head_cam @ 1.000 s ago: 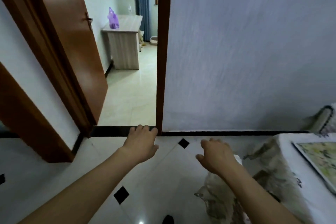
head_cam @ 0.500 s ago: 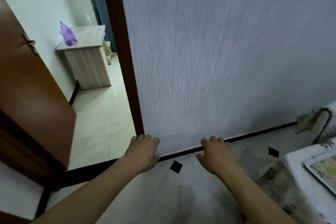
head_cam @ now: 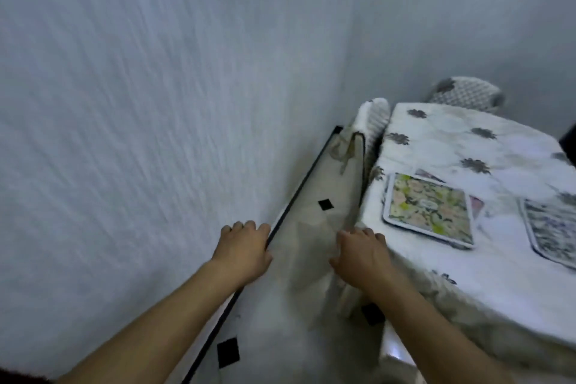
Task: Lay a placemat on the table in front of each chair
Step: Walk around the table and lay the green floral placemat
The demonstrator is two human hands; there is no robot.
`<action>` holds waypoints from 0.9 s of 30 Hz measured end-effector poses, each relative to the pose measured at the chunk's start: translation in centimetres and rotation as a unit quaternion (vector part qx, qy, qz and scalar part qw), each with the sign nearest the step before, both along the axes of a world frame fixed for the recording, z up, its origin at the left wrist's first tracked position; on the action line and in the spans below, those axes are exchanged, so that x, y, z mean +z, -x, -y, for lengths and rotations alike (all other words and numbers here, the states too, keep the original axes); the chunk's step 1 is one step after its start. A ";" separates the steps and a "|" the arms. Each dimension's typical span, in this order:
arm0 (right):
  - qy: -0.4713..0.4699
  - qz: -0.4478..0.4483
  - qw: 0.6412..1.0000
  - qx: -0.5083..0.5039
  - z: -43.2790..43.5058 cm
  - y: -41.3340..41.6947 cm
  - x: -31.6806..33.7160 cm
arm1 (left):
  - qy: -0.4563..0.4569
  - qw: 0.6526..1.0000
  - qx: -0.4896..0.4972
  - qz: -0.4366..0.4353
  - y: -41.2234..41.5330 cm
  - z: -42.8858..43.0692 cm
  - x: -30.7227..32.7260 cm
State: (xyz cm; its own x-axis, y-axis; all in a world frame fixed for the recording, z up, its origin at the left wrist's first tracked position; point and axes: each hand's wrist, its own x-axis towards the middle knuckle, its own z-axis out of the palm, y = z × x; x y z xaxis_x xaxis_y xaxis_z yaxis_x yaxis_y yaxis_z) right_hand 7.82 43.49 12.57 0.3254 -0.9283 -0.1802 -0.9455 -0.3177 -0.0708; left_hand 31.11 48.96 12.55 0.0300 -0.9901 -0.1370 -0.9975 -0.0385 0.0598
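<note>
A table (head_cam: 486,140) under a white cloth with grey flowers fills the right side. A green floral placemat (head_cam: 430,209) lies near its left edge, on top of another mat whose pink corner (head_cam: 477,206) peeks out. A blue patterned placemat (head_cam: 551,227) lies to its right, cut off by the frame. My left hand (head_cam: 243,246) hovers over the floor by the wall, empty, fingers loosely curled. My right hand (head_cam: 361,252) hovers at the table's near corner, empty too. One covered chair (head_cam: 371,121) stands at the table's left side, another (head_cam: 464,97) at its far side.
A pale textured wall (head_cam: 156,103) runs along the left, meeting the tiled floor (head_cam: 311,221) at a dark baseboard (head_cam: 293,203). The floor strip between wall and table is narrow. The tablecloth hangs low over the table's near corner.
The view has swung right: the doorway and wooden door have left the frame, and the table with its placemats and chairs has come in. Both hands stay empty out in front.
</note>
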 end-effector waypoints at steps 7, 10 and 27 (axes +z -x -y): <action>-0.009 -0.011 0.988 -0.154 8.8 5.9 -2.1 | -0.004 0.988 -0.154 0.004 6.2 16.1 -1.3; -0.019 -0.016 0.980 -0.197 14.1 8.2 -3.0 | -0.027 0.981 -0.192 -0.003 9.0 23.0 -1.9; -0.080 0.045 0.859 -0.503 33.6 16.9 -8.4 | -0.042 0.883 -0.465 0.045 22.2 56.8 -7.2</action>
State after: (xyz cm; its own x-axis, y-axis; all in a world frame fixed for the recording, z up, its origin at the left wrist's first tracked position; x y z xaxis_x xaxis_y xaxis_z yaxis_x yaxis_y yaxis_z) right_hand -9.08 9.87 4.17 -0.6084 -0.7129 -0.3487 -0.7238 0.6786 -0.1247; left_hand 8.94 -7.82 5.40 -0.7762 -0.5792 -0.2492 -0.6010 0.7991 0.0146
